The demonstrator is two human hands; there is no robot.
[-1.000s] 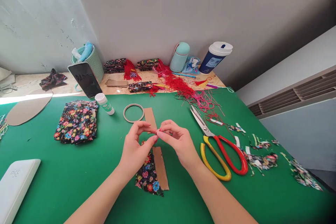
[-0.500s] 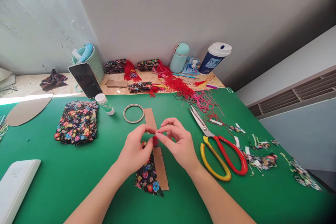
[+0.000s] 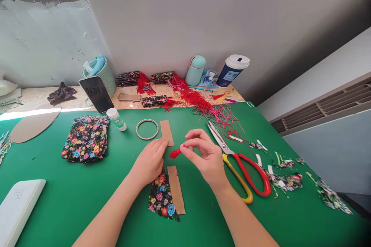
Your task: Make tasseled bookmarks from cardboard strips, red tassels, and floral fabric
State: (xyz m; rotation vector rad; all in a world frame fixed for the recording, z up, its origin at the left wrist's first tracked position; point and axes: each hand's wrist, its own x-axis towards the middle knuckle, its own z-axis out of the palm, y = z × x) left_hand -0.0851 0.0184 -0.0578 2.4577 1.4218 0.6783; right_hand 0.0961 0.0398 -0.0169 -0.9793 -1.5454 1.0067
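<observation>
Between the thumb and fingertips of my right hand (image 3: 204,156) is the top of a small red tassel (image 3: 175,153), its threads pointing left. My left hand (image 3: 150,160) lies palm down with its fingertips at the lower end of a brown cardboard strip (image 3: 166,131); its thumb and palm are hidden, and I cannot make out whether it grips anything. Just below it is a black floral fabric piece (image 3: 162,197), beside a second cardboard strip (image 3: 176,191). A tape ring (image 3: 147,129) sits above my left hand.
Large scissors (image 3: 228,152) lie open at right, near fabric scraps (image 3: 286,181). Folded floral fabric (image 3: 86,137), a glue stick (image 3: 116,119) and a phone (image 3: 97,94) are at left. Red tassels (image 3: 197,98), a bottle (image 3: 196,70) and a cup (image 3: 232,70) stand along the back.
My hands have moved apart. The red tassel now hangs from my right hand, left of its fingertips, and my left hand has turned down onto the table by the cardboard.
</observation>
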